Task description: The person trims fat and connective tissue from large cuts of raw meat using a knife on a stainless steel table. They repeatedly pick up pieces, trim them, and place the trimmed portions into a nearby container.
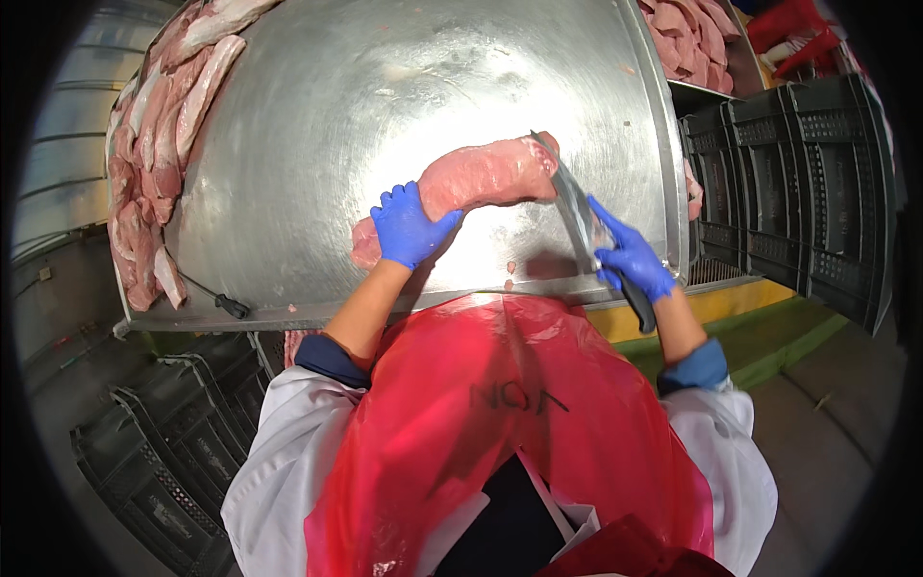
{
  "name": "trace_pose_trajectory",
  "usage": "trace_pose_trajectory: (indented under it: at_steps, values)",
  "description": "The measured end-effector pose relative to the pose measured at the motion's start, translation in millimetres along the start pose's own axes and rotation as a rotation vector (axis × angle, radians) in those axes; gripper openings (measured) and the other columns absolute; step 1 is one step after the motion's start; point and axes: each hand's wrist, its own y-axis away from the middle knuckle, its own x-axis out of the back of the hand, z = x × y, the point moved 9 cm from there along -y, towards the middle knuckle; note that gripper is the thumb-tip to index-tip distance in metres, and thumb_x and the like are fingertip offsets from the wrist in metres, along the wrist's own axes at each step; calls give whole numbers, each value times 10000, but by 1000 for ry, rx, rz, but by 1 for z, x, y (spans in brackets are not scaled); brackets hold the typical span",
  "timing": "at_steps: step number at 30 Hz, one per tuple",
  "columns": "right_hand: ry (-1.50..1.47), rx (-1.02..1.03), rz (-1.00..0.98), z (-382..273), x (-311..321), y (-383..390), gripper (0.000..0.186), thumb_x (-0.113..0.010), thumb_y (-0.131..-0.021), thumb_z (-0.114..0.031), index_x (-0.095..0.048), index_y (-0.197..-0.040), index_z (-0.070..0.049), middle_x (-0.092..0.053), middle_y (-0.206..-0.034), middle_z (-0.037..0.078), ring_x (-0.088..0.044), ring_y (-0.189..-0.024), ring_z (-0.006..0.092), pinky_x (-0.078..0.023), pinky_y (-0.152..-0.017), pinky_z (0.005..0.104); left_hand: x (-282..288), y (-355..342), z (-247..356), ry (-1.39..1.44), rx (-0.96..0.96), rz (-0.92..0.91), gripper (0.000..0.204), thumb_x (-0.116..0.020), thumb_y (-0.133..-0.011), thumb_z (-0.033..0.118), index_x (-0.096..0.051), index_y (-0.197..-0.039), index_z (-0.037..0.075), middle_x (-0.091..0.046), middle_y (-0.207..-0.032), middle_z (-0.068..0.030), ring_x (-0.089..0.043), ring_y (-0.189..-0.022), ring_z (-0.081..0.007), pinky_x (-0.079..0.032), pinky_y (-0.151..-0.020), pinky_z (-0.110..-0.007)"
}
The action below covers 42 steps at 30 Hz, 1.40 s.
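A long pink piece of meat [486, 178] lies across the metal table in front of me. My left hand [411, 226], in a blue glove, presses down on its left part with the fingers wrapped over it. In my right hand [633, 255], also blue-gloved, is a knife [577, 207] with a long blade and a black handle. The blade runs along the right end of the meat, its tip near the far corner. My right index finger stretches out toward the blade while the other fingers curl around the handle.
More long meat pieces [163, 154] are heaped along the table's left edge. Near them lies a thin black-handled tool [231, 306]. Cut meat fills a container [692, 43] at the far right. Black crates [788, 192] stand to the right, others [183, 452] at lower left. The metal table [288, 125] has a raised rim.
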Motion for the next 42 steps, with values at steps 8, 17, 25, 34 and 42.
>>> trace_pose_trajectory:
  at_steps: [8,17,25,34,42]
  values:
    - [-55,-13,-12,-32,-36,35,780,-546,-888,-3,-268,-1606,-125,-558,-765,25,-462,-419,84,-397,-402,234,-18,23,9,90,-155,-141,836,-698,-763,689,-569,-1149,-41,-623,-1091,-268,-576,-1040,-437,-464,-897,-538]
    - [-250,253,258,-53,45,59,821,-551,-901,16,-204,-1623,-163,-569,-656,24,-497,-457,79,-411,-412,210,37,-102,164,195,-389,-225,589,-667,-862,443,-594,-1333,97,-688,-1181,-182,-638,-1134,-388,-517,-965,-423]
    - [-232,267,349,-15,22,-25,819,-501,-914,60,-208,-1628,-214,-612,-846,74,-568,-527,115,-480,-470,265,12,-142,125,671,-318,-419,231,-673,-893,258,-671,-975,42,-641,-858,-41,-562,-814,-108,-480,-756,-288]
    - [545,159,-262,-87,8,-133,825,-543,-851,-69,-282,-1605,-280,-666,-802,95,-616,-564,166,-537,-544,314,30,-151,148,412,-461,-350,167,-623,-896,171,-668,-962,25,-644,-833,-62,-571,-771,-140,-494,-750,-328]
    - [220,50,-419,-90,-11,-122,818,-566,-848,-48,-295,-1606,-194,-645,-855,94,-609,-617,124,-543,-628,281,49,-154,169,483,-601,-404,126,-622,-896,145,-656,-929,28,-627,-805,-61,-575,-747,-136,-492,-719,-321]
